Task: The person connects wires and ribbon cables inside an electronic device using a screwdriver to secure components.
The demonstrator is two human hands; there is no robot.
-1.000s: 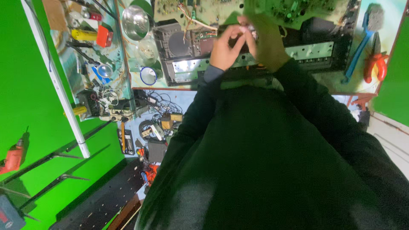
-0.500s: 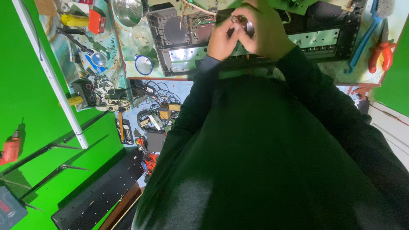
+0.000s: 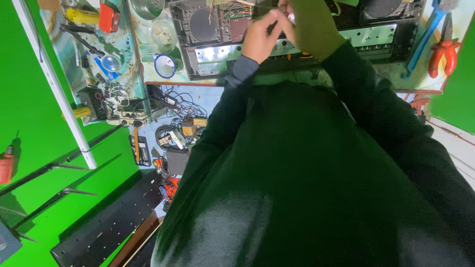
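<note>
Up top, two hands — left hand (image 3: 260,37), right hand (image 3: 311,29) — meet over one opened stereo chassis (image 3: 217,34).

Head view, steeply down, close overhead

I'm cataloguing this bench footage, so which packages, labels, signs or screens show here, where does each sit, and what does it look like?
No clear package, sign or screen shows.
Pale silver panel strip: on the opened black electronics chassis, below the left hand; long, rectangular, markings unreadable.
Dark blue-grey box: bottom left corner, with a small red-and-white patch, partly cut off.
</note>
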